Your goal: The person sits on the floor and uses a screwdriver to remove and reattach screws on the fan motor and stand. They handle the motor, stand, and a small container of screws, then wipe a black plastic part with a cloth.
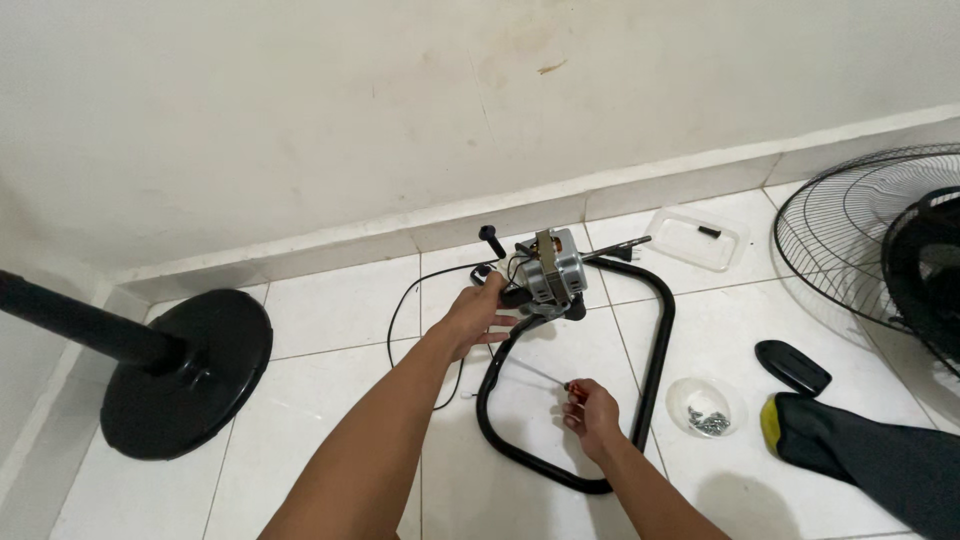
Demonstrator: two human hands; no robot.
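Observation:
A fan motor (550,268) with bare metal housing sits on a black tubular frame (655,350) lying on the white tiled floor. My left hand (478,312) rests against the motor's left side and grips it there. My right hand (592,412) holds a screwdriver (540,374) with a reddish handle; its thin shaft points up-left toward the base of the motor. A black cord (400,315) loops on the tiles left of the motor.
A black round fan base with its pole (190,370) lies at the left. A wire fan grille (860,230) is at the right, with a clear tray (695,238), a clear bowl of screws (706,408), a black cover (792,366) and a dark glove (860,450).

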